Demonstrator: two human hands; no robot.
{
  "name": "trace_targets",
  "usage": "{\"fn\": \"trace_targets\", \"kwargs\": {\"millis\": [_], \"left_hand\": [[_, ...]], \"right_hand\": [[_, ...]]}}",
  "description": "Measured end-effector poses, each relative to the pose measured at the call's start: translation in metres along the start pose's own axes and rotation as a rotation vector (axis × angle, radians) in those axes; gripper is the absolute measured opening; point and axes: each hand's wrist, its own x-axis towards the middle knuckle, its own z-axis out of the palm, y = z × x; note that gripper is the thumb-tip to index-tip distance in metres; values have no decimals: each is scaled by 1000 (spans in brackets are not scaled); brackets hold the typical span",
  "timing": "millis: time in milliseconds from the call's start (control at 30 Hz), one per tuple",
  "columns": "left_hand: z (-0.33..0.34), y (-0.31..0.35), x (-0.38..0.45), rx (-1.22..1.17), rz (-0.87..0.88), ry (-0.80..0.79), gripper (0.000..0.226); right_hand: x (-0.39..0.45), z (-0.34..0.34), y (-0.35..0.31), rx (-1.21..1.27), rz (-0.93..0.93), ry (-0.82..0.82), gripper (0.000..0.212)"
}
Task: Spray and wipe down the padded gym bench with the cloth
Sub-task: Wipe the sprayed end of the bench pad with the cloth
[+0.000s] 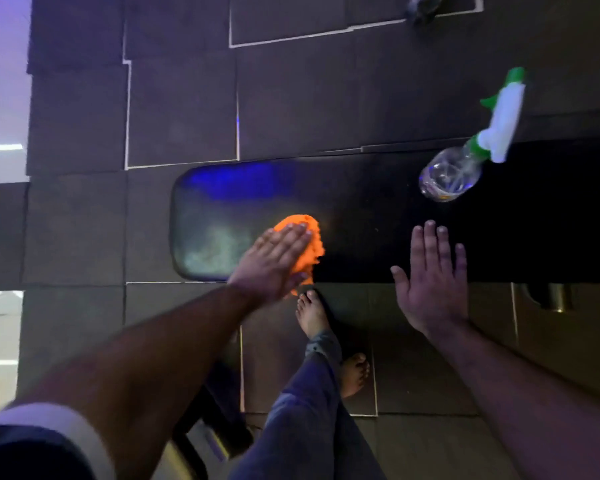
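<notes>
We are pressing the orange cloth [307, 245] under our flat left hand [274, 263], fingers together, on the black padded bench [378, 216]. Our right hand [432, 282] is hovering empty, fingers spread. Past its fingertips the spray bottle [471, 152] is lying on the pad, so spraying seems done. Left of the cloth the pad is looking smeared; the dark part to the right probably remains. Dark rubber floor tiles [181, 109] are lying around, in dim bluish light.

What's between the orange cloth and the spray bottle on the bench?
Only bare black bench padding lies between the orange cloth and the spray bottle, as the head view shows.
</notes>
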Motion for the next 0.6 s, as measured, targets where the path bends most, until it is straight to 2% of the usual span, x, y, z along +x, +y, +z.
{"fn": "trace_targets", "kwargs": {"millis": [67,167,233,267,333,400,467,500,567,600], "left_hand": [[-10,-6,15,-1,-187,-24,82],[-22,25,87,-86,-519,102,83],[-25,51,135,-143,-646,125,87],[-23,64,150,-134,-646,114,89],[-15,87,151,-52,-468,94,88],[-5,91,120,42,-90,47,83],[-1,59,86,119,242,15,83],[-4,35,77,160,348,-16,84],[-18,-10,77,231,415,-75,83],[-25,-23,87,243,374,-89,83]], "right_hand": [[-8,4,11,-27,25,-26,84],[-6,13,11,-22,29,-8,85],[-6,18,9,-14,37,7,84],[-7,20,10,-9,36,12,83],[-8,20,14,17,24,16,82],[-10,19,19,41,7,19,81],[-9,18,19,48,-3,18,79],[-7,17,19,53,4,15,79],[-7,16,17,69,17,13,77],[-7,16,15,78,22,18,76]]}}
